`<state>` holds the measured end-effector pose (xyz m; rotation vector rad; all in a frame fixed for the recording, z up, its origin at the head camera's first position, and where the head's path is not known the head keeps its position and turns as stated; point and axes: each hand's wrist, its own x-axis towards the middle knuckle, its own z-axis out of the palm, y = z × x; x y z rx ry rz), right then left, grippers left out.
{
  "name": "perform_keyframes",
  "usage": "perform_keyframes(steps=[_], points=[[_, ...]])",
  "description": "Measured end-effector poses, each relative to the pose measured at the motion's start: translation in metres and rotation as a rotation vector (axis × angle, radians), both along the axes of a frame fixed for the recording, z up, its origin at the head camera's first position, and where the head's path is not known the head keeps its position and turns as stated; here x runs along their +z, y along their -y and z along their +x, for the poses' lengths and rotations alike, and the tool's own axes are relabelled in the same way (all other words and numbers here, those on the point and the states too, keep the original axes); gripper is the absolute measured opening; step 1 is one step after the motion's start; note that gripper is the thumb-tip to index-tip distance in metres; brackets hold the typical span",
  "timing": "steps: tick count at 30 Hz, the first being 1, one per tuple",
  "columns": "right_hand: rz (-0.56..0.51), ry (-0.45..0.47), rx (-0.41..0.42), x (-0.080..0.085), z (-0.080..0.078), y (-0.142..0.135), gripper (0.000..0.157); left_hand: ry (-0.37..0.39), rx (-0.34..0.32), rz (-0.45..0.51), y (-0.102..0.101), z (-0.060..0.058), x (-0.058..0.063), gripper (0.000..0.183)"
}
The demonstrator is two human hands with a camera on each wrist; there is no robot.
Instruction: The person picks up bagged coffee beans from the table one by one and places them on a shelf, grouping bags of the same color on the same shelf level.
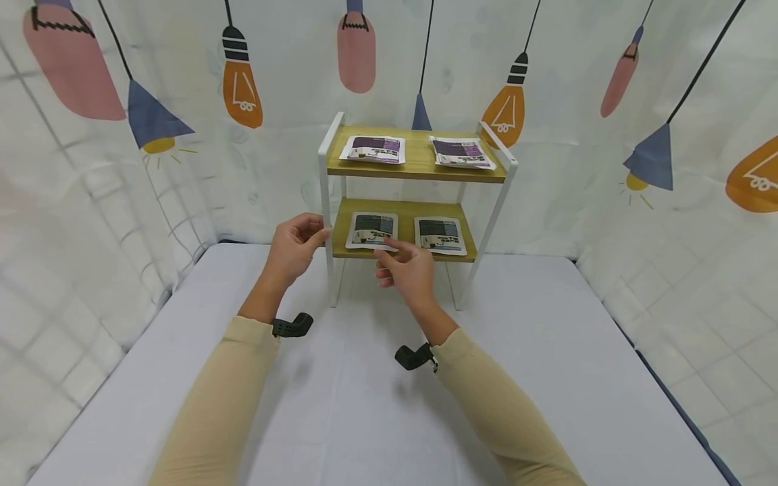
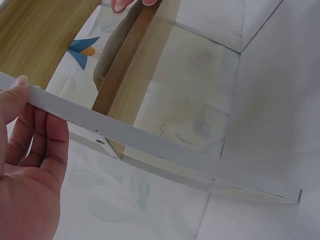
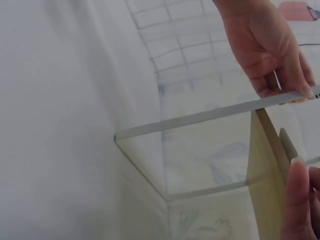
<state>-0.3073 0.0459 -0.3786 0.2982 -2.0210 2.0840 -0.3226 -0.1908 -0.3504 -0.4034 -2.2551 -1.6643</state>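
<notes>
A small two-tier shelf [image 1: 419, 174] with a white frame and wood boards stands on the table. My left hand [image 1: 293, 246] grips its left front post [image 2: 75, 112], thumb on one side and fingers on the other. At the lower board my right hand [image 1: 408, 271] reaches to a flat pouch [image 1: 367, 228] with a dark green label, index finger extended onto its front right corner and thumb at the board's edge. In the right wrist view the thumb [image 3: 297, 195] is close by the board's edge. Another green-labelled pouch [image 1: 440, 235] lies to the right.
The upper board holds purple-labelled pouches, at the left [image 1: 373, 149] and in a small stack at the right [image 1: 463, 152]. A white cloth covers the table [image 1: 377, 405]. Behind the shelf hangs a curtain [image 1: 286, 155] printed with lamps.
</notes>
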Motion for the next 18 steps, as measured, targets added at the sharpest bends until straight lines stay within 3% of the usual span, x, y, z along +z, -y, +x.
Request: perform_keyframes(steps=[9,14,18], points=[[0.024,-0.057,0.045,-0.002,0.007,-0.02,0.033,-0.073,0.083,-0.017,-0.006,0.003,-0.007,0.032],[0.122,-0.103,0.078,0.0,0.019,-0.046,0.038,-0.141,0.141,-0.068,-0.005,0.008,-0.015,0.03],[0.202,-0.129,0.056,0.001,0.027,-0.071,0.037,-0.169,0.187,-0.152,0.001,0.014,-0.024,0.027]])
